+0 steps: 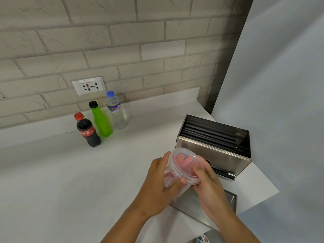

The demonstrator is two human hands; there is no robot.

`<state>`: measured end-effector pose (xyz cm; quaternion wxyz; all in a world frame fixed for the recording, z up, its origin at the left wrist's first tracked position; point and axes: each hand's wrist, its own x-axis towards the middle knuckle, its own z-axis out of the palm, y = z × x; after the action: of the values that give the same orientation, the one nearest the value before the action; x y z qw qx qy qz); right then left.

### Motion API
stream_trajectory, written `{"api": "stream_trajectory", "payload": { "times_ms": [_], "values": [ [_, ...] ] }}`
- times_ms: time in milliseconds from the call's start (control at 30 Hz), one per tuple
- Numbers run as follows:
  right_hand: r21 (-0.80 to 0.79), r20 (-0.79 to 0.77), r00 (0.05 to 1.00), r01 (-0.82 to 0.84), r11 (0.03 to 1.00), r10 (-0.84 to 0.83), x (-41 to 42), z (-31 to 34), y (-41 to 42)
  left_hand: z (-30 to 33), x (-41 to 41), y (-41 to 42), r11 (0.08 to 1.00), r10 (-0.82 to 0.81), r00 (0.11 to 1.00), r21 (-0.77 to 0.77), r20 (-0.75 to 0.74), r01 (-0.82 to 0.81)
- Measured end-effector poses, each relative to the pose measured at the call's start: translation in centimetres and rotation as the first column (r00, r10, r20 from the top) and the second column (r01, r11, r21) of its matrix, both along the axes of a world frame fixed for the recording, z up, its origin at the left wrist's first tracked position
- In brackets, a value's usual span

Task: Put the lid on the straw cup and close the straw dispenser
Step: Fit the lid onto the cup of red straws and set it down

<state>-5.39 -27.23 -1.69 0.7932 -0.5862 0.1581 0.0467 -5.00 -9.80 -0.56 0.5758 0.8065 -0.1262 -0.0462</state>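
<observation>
A clear plastic straw cup (171, 179) with red straws inside is held tilted above the counter, in front of the dispenser. My left hand (161, 179) wraps its side. A clear round lid (184, 163) sits on the cup's rim, and my right hand (206, 181) presses on its near right edge. The steel straw dispenser (213, 153) stands behind, open at the top, with black straws lying in it. Its flat steel lid (198, 207) lies on the counter under my hands.
Three bottles stand at the back left: a cola bottle (87, 130), a green bottle (101, 120) and a water bottle (116, 111). A wall socket (88, 85) sits in the brick wall. The white counter (70, 181) ends close to the right of the dispenser.
</observation>
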Motion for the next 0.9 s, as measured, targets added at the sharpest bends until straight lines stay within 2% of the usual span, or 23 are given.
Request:
{"api": "stream_trajectory", "payload": {
  "times_ms": [100, 233, 300, 367, 433, 500, 567, 600, 633, 700, 800, 900],
  "values": [
    [0.038, 0.002, 0.999, 0.053, 0.998, -0.053, 0.1, 0.1, 0.0, 0.2, 0.1, 0.1, 0.999, 0.048, 0.997, -0.018, -0.065, -0.049],
    [0.192, -0.058, 0.992, 0.123, 0.974, -0.113, 0.5, 0.4, -0.5, 0.1, 0.5, 0.4, 0.954, 0.256, 0.96, -0.13, -0.116, -0.271],
    [0.262, -0.062, 0.993, 0.118, 0.958, -0.105, 0.5, 0.6, -0.8, -0.2, 0.6, 0.5, 0.915, 0.34, 0.918, -0.155, -0.202, -0.373],
    [0.302, -0.034, 0.996, 0.084, 0.95, -0.077, 0.4, 0.7, -0.9, -0.6, 0.4, 0.5, 0.887, 0.306, 0.87, -0.218, -0.386, -0.408],
    [0.283, -0.006, 0.999, 0.047, 0.958, -0.047, 0.1, 0.7, -0.6, -1.0, 0.1, 0.2, 0.855, 0.168, 0.804, -0.321, -0.57, -0.406],
    [0.168, 0.02, 1.0, 0.002, 0.986, -0.006, -0.3, 0.8, -0.3, -1.3, -0.1, -0.2, 0.819, 0.107, 0.774, -0.386, -0.625, -0.425],
    [-0.107, 0.069, 0.997, -0.03, 0.994, 0.038, -0.5, 1.1, -0.3, -1.5, -0.1, -0.4, 0.81, 0.16, 0.786, -0.375, -0.598, -0.45],
    [-0.256, 0.102, 0.993, -0.036, 0.966, 0.064, -0.5, 1.5, -0.5, -1.6, 0.1, -0.3, 0.814, 0.203, 0.797, -0.355, -0.569, -0.46],
    [-0.338, 0.131, 0.987, -0.043, 0.94, 0.092, -0.5, 1.9, -0.8, -1.8, 0.3, -0.1, 0.823, 0.238, 0.811, -0.333, -0.535, -0.461],
    [-0.391, 0.193, 0.969, -0.068, 0.918, 0.154, -0.4, 2.9, -1.4, -1.6, 0.7, 0.2, 0.851, 0.268, 0.843, -0.297, -0.466, -0.434],
    [-0.486, 0.26, 0.914, -0.153, 0.86, 0.31, 0.0, 4.3, -1.3, -0.9, 0.8, 0.3, 0.907, 0.231, 0.898, -0.252, -0.374, -0.338],
    [-0.62, 0.358, 0.854, -0.084, 0.78, 0.377, 0.4, 5.0, -0.5, -0.1, 0.9, -0.1, 0.926, 0.172, 0.929, -0.267, -0.327, -0.266]
  ]
}}
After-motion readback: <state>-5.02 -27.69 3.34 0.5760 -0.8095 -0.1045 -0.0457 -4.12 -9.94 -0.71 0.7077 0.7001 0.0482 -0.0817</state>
